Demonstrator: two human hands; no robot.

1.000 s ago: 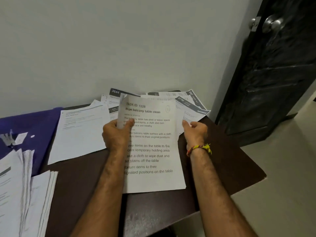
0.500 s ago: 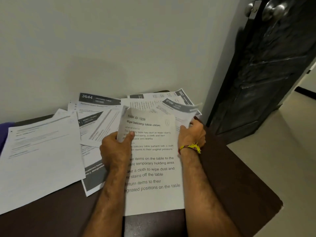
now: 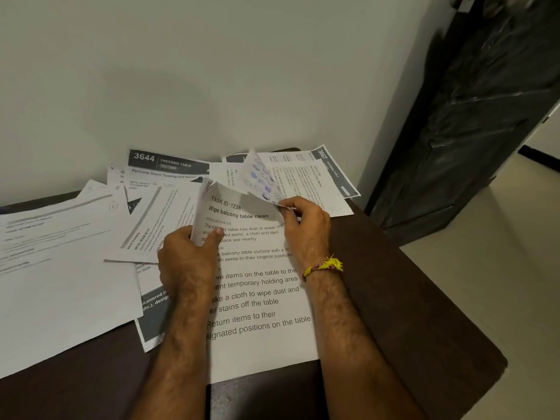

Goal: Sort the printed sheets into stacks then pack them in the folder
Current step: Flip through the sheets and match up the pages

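Note:
A printed sheet headed "Wipe balcony table clean" [image 3: 257,298] lies on top of a small bundle in front of me. My left hand [image 3: 188,256] grips the bundle's upper left edge, thumb on the page. My right hand [image 3: 306,228] pinches a second sheet [image 3: 260,177] with blue and purple marks, lifted and curled up from its corner. More printed sheets lie scattered along the wall, among them one headed "3644" [image 3: 169,165] and one headed "3667" [image 3: 327,171]. A large white sheet [image 3: 57,268] lies to the left. No folder is in view.
The dark brown table [image 3: 394,313] stands against a pale wall [image 3: 212,71]. Its right edge drops to a light floor [image 3: 500,268]. A dark door [image 3: 472,116] stands at the right.
The view has shifted right, so the purple cloth and left stacks left the frame. My right hand has pulled a marked sheet up and back from behind the top page.

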